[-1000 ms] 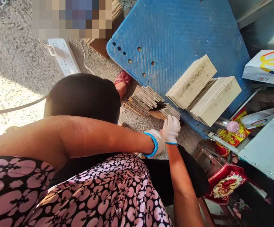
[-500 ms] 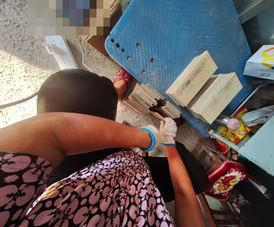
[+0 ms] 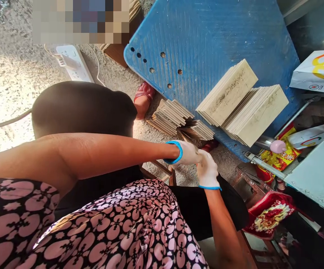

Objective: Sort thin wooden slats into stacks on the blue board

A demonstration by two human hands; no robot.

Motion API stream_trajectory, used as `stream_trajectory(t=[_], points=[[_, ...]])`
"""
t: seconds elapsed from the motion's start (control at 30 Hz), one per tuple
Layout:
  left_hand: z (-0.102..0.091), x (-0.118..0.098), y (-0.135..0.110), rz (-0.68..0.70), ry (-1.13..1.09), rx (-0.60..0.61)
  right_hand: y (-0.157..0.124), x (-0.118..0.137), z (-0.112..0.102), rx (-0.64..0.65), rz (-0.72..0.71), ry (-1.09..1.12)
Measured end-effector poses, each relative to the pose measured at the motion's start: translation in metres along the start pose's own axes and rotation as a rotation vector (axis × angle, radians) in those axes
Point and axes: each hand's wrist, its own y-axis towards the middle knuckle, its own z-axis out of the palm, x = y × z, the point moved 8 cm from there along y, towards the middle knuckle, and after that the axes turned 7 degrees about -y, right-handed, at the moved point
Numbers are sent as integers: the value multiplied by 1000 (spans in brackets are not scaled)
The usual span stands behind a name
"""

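My left hand point(image 3: 188, 152), in a white knit glove with a blue cuff, reaches in from the left and meets my right hand point(image 3: 208, 169), gloved the same way. The fingers of both are curled together. Whatever lies between them is hidden. Just beyond the gloves a thin tan strip point(image 3: 186, 136) shows, and I cannot tell whether it is held. Past it, low beside the table, stand stacks of thin tan slabs point(image 3: 171, 114) and a smaller stack point(image 3: 198, 130).
Two bundles of pale rectangular slabs point(image 3: 229, 93) rest on the blue plastic table point(image 3: 206, 30). A pink-capped bottle point(image 3: 276, 146), a white box point(image 3: 318, 73) and a red flowered cushion point(image 3: 271, 215) are at right. A power strip point(image 3: 75, 63) lies on the floor at upper left.
My right hand has moved down and slightly right, away from the slab stacks. My left hand has shifted slightly up and right, and now meets it at the fingers.
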Motion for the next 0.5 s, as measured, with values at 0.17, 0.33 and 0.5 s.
stream_trajectory(t=[0.17, 0.33, 0.5], points=[[28, 16, -11, -269, -579, 202, -65, -27, -40, -210, -16, 77], [27, 10, -2, -161, -885, 56, -119, -25, -60, -339, -95, 70], [35, 5, -6, -206, -957, -40, -153, -30, -58, -356, -101, 152]])
